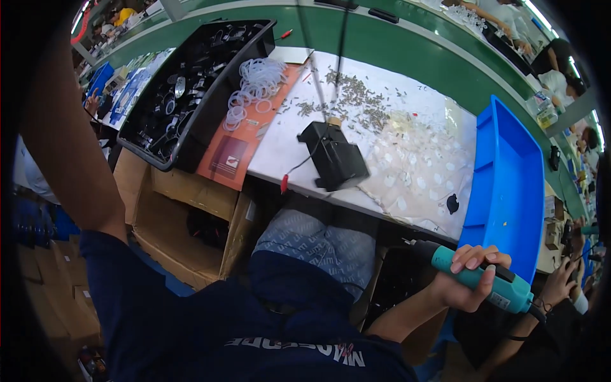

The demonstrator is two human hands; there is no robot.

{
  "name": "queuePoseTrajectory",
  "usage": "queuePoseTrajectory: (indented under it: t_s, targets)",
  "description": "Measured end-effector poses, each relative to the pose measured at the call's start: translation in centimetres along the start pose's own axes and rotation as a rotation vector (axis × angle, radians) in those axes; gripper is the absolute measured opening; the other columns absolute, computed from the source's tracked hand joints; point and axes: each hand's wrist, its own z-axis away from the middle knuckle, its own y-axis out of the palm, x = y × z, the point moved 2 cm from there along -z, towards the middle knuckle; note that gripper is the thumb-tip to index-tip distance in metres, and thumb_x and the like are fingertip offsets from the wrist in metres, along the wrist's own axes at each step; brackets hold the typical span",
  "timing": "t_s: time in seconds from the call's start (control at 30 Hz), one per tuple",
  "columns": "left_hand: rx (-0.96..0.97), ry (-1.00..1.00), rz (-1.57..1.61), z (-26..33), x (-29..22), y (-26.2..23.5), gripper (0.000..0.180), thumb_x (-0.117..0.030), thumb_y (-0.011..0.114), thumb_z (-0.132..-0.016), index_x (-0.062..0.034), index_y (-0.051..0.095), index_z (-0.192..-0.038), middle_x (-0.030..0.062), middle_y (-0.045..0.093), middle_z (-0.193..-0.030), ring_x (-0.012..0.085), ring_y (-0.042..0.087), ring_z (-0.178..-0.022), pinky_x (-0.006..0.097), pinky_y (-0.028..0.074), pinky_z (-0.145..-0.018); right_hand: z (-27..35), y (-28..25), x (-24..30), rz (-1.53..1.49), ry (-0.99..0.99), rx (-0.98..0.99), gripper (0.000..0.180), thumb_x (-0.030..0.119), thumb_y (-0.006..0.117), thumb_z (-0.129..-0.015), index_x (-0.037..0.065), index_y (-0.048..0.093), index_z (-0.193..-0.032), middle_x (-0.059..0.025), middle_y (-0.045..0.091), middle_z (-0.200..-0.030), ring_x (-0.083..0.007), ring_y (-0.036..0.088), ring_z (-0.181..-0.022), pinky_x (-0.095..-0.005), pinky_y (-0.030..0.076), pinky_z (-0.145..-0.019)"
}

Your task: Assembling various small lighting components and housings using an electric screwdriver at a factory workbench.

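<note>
My right hand (474,274) is wrapped round a teal electric screwdriver (471,275), held off the table's near right corner with its bit pointing left. My left arm reaches up along the left side, and its hand lies outside the picture. At the near edge of the white work surface is a black box-shaped device (337,158), tilted, with a wire ending in a red tip (284,184). Dark cords hang down from above to its top. Many small metal screws (363,99) lie scattered behind it. To its right, small white pieces lie on a clear plastic sheet (414,165).
A black bin (216,95) full of dark parts and rings stands at the left. Clear rings (262,79) are heaped beside it on an orange sheet (277,121). A blue tray (509,184) borders the right side. Below sits an open cardboard box (178,235). Other people work nearby.
</note>
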Motion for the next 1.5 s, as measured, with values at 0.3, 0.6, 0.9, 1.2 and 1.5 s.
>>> queuePoseTrajectory:
  t_s: [0.3,0.6,0.9,1.2,1.5]
  targets:
    - [0.11,0.139,-0.127,-2.1,-6.4,0.9,0.035,-0.014,0.066,-0.074,0.007,0.061,-0.101,0.0182,0.061,-0.099,0.0234,0.062,-0.084,0.031,0.052,-0.069,0.6,0.4,-0.4,-0.01,0.021,0.0,0.02,0.017,0.051,-0.088,0.002,0.047,-0.099,-0.0071,0.047,-0.074,-0.0136,0.045,-0.05,-0.0247,0.038,-0.048]
    - [0.088,0.189,0.09,-6.0,-33.6,10.1,0.018,-0.011,0.061,-0.069,0.0064,0.066,-0.069,0.0158,0.058,-0.091,0.0233,0.056,-0.082,0.028,0.05,-0.065,1.3,0.4,-0.6,0.06,0.036,-0.029,0.018,0.017,0.048,-0.089,0.002,0.046,-0.099,-0.0074,0.048,-0.074,-0.0133,0.045,-0.049,-0.0249,0.038,-0.049]
    - [0.58,0.197,-0.201,-3.7,-41.8,14.3,0.034,-0.019,0.052,-0.079,0.0061,0.068,-0.096,0.0236,0.058,-0.111,0.033,0.053,-0.095,0.036,0.045,-0.078,2.4,-0.5,0.4,0.097,0.051,-0.089,0.019,0.017,0.047,-0.09,0.001,0.046,-0.099,-0.0079,0.049,-0.076,-0.0144,0.047,-0.05,-0.0271,0.039,-0.049]
    - [0.381,0.222,0.172,-1.0,-41.7,12.1,0.032,-0.021,0.056,-0.072,0.0065,0.07,-0.08,0.0258,0.056,-0.124,0.0369,0.052,-0.113,0.04,0.042,-0.087,2.9,-0.1,0.2,0.132,0.053,-0.191,0.019,0.02,0.048,-0.09,0.003,0.045,-0.098,-0.0073,0.049,-0.073,-0.0141,0.048,-0.049,-0.0265,0.04,-0.05]
    - [0.28,-0.029,0.505,-1.7,-40.0,10.6,0.032,-0.017,0.058,-0.067,0.0052,0.07,-0.086,0.0221,0.063,-0.108,0.0355,0.055,-0.108,0.043,0.04,-0.093,3.3,-0.2,0.6,0.126,0.099,-0.184,0.018,0.019,0.045,-0.093,0.003,0.048,-0.099,-0.0084,0.049,-0.077,-0.0135,0.046,-0.052,-0.0267,0.038,-0.052]
